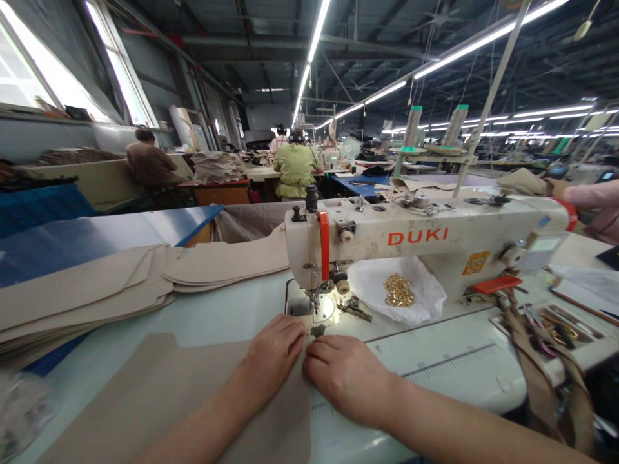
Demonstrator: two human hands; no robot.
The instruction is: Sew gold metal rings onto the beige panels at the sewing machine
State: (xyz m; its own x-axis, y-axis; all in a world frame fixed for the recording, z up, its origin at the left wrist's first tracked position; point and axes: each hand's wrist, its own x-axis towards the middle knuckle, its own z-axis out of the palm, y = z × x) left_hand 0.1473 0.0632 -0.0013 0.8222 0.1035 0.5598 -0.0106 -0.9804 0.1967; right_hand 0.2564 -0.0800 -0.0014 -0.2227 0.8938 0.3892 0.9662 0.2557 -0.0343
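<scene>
A large taupe fabric panel [193, 386] lies flat on the pale green sewing table, reaching up toward the needle of a white DUKI sewing machine [367, 232]. My left hand [275, 348] rests over the panel's upper right corner, fingers bent and pressed together on it. Curled at the same corner, my right hand [343, 374] has its fingertips at the panel's right edge; what they pinch underneath is hidden. A small dark piece [318, 330] shows between my hands, just in front of the lit needle plate [323, 309].
Stacked beige panels [232, 258] lie at the left. Behind the needle are a white bag [425, 290] with gold metal rings [399, 290] and small tools [355, 310]. Straps [532, 361] hang by a tool tray [570, 328] at the right. Other people work beyond.
</scene>
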